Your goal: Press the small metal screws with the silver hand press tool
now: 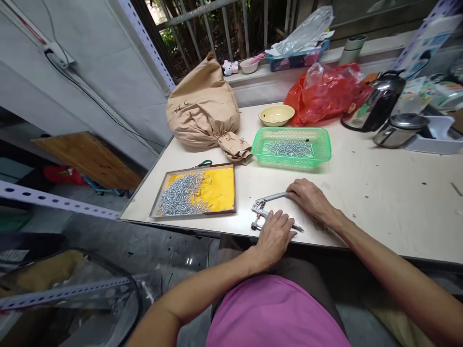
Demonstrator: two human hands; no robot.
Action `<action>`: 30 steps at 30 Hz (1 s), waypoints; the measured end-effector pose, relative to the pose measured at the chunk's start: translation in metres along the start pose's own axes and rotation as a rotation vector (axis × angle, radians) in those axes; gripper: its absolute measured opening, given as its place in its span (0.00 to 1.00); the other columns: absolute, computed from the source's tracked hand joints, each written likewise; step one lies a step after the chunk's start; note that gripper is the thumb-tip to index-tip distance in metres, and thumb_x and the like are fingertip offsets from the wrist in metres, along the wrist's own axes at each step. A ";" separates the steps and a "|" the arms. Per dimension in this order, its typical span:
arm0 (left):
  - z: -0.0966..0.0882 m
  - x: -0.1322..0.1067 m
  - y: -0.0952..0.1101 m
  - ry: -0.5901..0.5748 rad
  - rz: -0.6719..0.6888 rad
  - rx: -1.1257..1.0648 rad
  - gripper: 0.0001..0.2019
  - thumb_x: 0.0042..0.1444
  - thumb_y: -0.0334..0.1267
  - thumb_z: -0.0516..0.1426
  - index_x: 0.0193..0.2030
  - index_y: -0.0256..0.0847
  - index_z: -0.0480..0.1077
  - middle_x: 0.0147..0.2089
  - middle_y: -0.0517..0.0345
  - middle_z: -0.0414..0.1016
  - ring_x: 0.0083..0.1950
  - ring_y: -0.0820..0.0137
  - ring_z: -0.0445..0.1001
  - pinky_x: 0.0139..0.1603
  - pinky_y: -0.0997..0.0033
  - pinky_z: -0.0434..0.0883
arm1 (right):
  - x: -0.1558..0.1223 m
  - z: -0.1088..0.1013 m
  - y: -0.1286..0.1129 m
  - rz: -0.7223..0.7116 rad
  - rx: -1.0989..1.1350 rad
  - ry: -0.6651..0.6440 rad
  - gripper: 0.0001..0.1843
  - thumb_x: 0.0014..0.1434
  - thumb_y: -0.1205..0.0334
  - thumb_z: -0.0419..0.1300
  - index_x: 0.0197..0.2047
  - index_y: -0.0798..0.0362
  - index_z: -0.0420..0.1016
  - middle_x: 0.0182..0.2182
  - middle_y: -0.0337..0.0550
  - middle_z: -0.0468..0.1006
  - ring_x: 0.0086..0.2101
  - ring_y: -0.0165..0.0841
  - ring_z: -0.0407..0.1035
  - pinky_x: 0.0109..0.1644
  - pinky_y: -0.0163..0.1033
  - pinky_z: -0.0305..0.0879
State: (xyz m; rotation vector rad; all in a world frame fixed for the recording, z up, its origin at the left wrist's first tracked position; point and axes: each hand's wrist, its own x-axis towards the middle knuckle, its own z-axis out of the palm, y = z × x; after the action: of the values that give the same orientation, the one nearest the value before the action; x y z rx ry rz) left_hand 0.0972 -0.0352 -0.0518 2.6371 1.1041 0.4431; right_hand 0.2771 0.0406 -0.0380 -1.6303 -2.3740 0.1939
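Note:
A pair of metal hand pliers (258, 209) with a spring and a small red part lies near the table's front edge, its handles spread apart. My left hand (275, 236) rests over the lower handle, fingers bent loosely across it; the handle's tip shows beyond them. At the end of the upper handle, my right hand (307, 195) has its fingers curled on the metal. To the left, a shallow tray (236, 193) with a yellow bottom holds a heap of small silvery metal pieces (181, 195). A green plastic basket (292, 163) behind the pliers holds more such pieces.
A tied brown paper sack (202, 111) stands behind the tray, with green-handled scissors (205, 163) nearby. Farther back are a yellow bowl (277, 115) and a red plastic bag (321, 94). A kettle (379, 103) and a metal pot (400, 130) stand at the right.

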 end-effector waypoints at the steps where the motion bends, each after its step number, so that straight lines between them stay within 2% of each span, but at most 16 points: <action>1: 0.001 0.000 0.001 0.005 -0.005 -0.002 0.14 0.63 0.39 0.49 0.53 0.38 0.64 0.52 0.48 0.72 0.62 0.60 0.63 0.66 0.52 0.55 | 0.004 -0.001 -0.003 0.012 -0.037 0.002 0.11 0.63 0.62 0.52 0.37 0.55 0.74 0.35 0.48 0.74 0.38 0.38 0.64 0.42 0.40 0.56; 3: 0.002 -0.001 0.001 0.028 -0.011 -0.011 0.16 0.63 0.39 0.50 0.55 0.36 0.63 0.54 0.47 0.70 0.64 0.58 0.61 0.67 0.51 0.55 | 0.009 -0.007 -0.012 0.029 -0.112 -0.005 0.10 0.63 0.63 0.53 0.38 0.55 0.75 0.36 0.48 0.74 0.39 0.39 0.64 0.42 0.41 0.54; 5: 0.001 -0.007 0.003 0.060 0.009 -0.038 0.18 0.62 0.39 0.50 0.58 0.35 0.61 0.59 0.44 0.66 0.66 0.57 0.58 0.66 0.51 0.57 | 0.011 -0.013 -0.029 -0.036 -0.135 -0.033 0.09 0.62 0.63 0.54 0.39 0.53 0.75 0.37 0.48 0.74 0.40 0.39 0.63 0.42 0.41 0.53; 7: -0.005 -0.021 0.007 0.074 0.073 -0.091 0.18 0.62 0.38 0.50 0.57 0.35 0.62 0.61 0.43 0.63 0.66 0.58 0.57 0.65 0.54 0.60 | 0.010 -0.017 -0.049 -0.212 -0.093 -0.085 0.09 0.62 0.62 0.54 0.40 0.50 0.76 0.39 0.47 0.74 0.41 0.38 0.61 0.42 0.40 0.52; 10: -0.027 -0.048 0.007 0.100 0.142 -0.174 0.11 0.62 0.36 0.50 0.49 0.39 0.69 0.54 0.48 0.70 0.60 0.64 0.65 0.60 0.62 0.65 | 0.008 -0.015 -0.078 -0.499 -0.037 -0.187 0.07 0.60 0.61 0.56 0.38 0.49 0.76 0.39 0.46 0.73 0.42 0.38 0.60 0.42 0.41 0.51; 11: -0.037 -0.057 0.003 0.123 0.114 -0.174 0.10 0.62 0.35 0.50 0.46 0.40 0.70 0.50 0.50 0.73 0.56 0.66 0.68 0.57 0.63 0.67 | 0.008 -0.012 -0.085 -0.558 -0.039 -0.211 0.07 0.59 0.62 0.57 0.37 0.50 0.76 0.38 0.47 0.72 0.42 0.39 0.60 0.42 0.42 0.51; 13: -0.061 -0.071 -0.015 0.186 -0.038 -0.108 0.10 0.62 0.34 0.50 0.44 0.42 0.71 0.44 0.51 0.74 0.49 0.67 0.70 0.51 0.64 0.69 | 0.010 -0.005 -0.095 -0.627 -0.062 -0.233 0.06 0.58 0.65 0.57 0.34 0.53 0.75 0.37 0.48 0.72 0.42 0.39 0.60 0.42 0.43 0.51; 17: -0.111 -0.080 -0.080 0.286 -0.435 0.144 0.11 0.63 0.36 0.49 0.43 0.40 0.73 0.41 0.50 0.73 0.46 0.65 0.68 0.49 0.62 0.67 | 0.014 0.010 -0.100 -0.658 -0.059 -0.206 0.08 0.58 0.72 0.53 0.32 0.55 0.73 0.34 0.47 0.72 0.39 0.38 0.61 0.41 0.43 0.54; 19: -0.129 -0.080 -0.114 0.246 -0.550 0.210 0.11 0.62 0.36 0.51 0.41 0.39 0.74 0.40 0.51 0.72 0.46 0.64 0.67 0.48 0.63 0.67 | 0.013 0.017 -0.100 -0.628 0.074 -0.168 0.10 0.60 0.72 0.50 0.35 0.55 0.71 0.34 0.47 0.72 0.38 0.37 0.63 0.41 0.42 0.57; 21: -0.138 -0.078 -0.138 0.139 -0.589 0.221 0.10 0.60 0.36 0.53 0.38 0.39 0.76 0.39 0.52 0.72 0.46 0.64 0.67 0.47 0.65 0.66 | 0.010 0.019 -0.100 -0.532 0.311 -0.086 0.11 0.64 0.69 0.47 0.39 0.54 0.70 0.35 0.46 0.73 0.38 0.35 0.65 0.42 0.40 0.60; 23: -0.139 -0.075 -0.153 0.020 -0.581 0.205 0.10 0.58 0.37 0.54 0.37 0.39 0.77 0.37 0.53 0.73 0.45 0.64 0.67 0.46 0.66 0.65 | 0.011 0.013 -0.099 -0.354 0.530 0.070 0.11 0.66 0.64 0.45 0.42 0.53 0.68 0.37 0.46 0.73 0.37 0.33 0.67 0.41 0.39 0.64; 25: -0.135 -0.070 -0.159 -0.070 -0.565 0.204 0.09 0.57 0.36 0.55 0.37 0.39 0.77 0.36 0.53 0.73 0.44 0.64 0.67 0.44 0.67 0.65 | 0.019 -0.001 -0.094 -0.157 0.624 0.275 0.11 0.66 0.59 0.47 0.44 0.53 0.67 0.37 0.46 0.74 0.36 0.34 0.69 0.39 0.39 0.66; 28: -0.129 -0.063 -0.162 -0.160 -0.555 0.254 0.09 0.56 0.34 0.55 0.37 0.39 0.78 0.36 0.51 0.73 0.45 0.64 0.68 0.44 0.68 0.65 | 0.043 -0.034 -0.073 0.024 0.501 0.503 0.14 0.65 0.54 0.50 0.49 0.51 0.67 0.38 0.46 0.75 0.35 0.36 0.70 0.39 0.43 0.68; 30: -0.127 -0.060 -0.165 -0.206 -0.550 0.293 0.10 0.56 0.32 0.54 0.36 0.38 0.77 0.36 0.50 0.73 0.45 0.64 0.69 0.44 0.68 0.65 | 0.057 -0.056 -0.055 0.040 0.299 0.522 0.17 0.65 0.54 0.49 0.53 0.50 0.66 0.44 0.50 0.74 0.40 0.40 0.70 0.45 0.49 0.66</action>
State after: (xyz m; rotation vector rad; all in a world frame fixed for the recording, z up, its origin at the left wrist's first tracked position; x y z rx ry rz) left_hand -0.0964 0.0476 -0.0008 2.3729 1.8457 -0.1077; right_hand 0.2244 0.0721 0.0368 -1.3814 -1.8246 0.1064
